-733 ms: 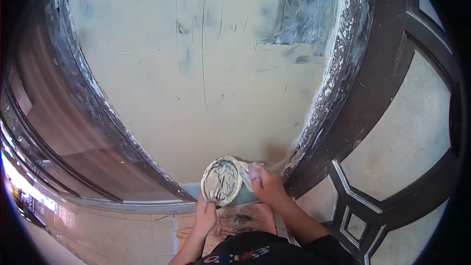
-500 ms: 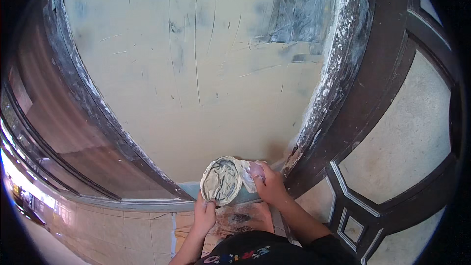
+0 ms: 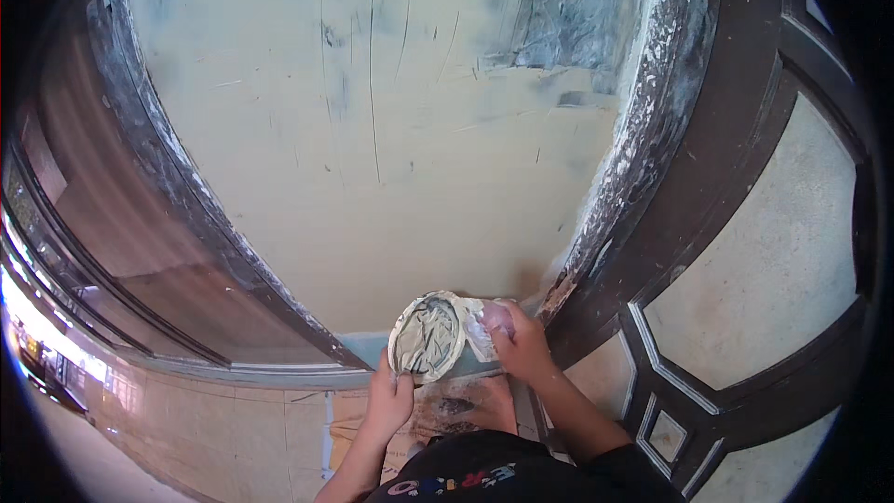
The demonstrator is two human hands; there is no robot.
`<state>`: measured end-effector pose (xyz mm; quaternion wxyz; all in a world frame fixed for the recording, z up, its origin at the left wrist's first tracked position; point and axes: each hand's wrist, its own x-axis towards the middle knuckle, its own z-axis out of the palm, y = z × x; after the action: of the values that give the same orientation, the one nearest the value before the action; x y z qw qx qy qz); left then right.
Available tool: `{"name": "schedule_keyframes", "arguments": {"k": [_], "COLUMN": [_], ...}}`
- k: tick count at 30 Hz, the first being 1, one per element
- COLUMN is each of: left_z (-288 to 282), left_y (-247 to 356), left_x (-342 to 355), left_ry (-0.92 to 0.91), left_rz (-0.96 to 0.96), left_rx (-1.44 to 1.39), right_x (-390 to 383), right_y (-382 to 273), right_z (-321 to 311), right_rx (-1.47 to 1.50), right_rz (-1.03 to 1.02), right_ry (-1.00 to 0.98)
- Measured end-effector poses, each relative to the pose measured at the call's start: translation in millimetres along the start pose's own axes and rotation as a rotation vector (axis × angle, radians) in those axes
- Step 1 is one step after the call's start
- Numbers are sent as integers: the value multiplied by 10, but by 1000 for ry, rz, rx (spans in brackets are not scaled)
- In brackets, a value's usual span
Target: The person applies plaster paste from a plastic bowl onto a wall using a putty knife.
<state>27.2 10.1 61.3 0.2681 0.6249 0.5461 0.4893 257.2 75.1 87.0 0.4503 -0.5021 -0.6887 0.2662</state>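
Left hand (image 3: 389,402) and right hand (image 3: 524,345) near each other but apart, both bare and closed in a grip
From here I see the left forearm (image 3: 361,464) slanting up and inward, the left thumb (image 3: 405,386) pointing away from the body, fingers partly hidden; the right forearm (image 3: 582,414) angles in from the other side, its hand a little farther out, fingers curled

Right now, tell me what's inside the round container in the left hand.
Inside the round container, creased, cream-coloured, paste-like material with darker streaks shows. Whatever lies beneath it is covered and cannot be seen; the left hand hides a little of the near rim.
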Motion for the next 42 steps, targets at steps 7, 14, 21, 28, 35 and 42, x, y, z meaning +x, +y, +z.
{"name": "schedule_keyframes", "arguments": {"k": [7, 14, 21, 28, 35, 42], "left_z": [-49, -147, -263, -361, -427, -470], "left_y": [-8, 41, 27, -50, -83, -123], "left_x": [-75, -124, -140, -189, -153, -73], "left_ry": [-20, -54, -98, -144, -163, -293], "left_rz": [-36, -90, -134, -177, -114, -161], "left_rx": [20, 16, 92, 60, 71, 196], "right_x": [-58, -126, -213, -233, -159, -155], "right_y": [10, -61, -9, -48, -142, -21], "right_z": [-1, 43, 153, 229, 241, 255], "right_rx": [25, -157, -90, -400, 97, 111], "right_rz": [-34, -101, -136, -292, 104, -44], "right_ry": [30, -80, 34, -99, -80, -174]}}
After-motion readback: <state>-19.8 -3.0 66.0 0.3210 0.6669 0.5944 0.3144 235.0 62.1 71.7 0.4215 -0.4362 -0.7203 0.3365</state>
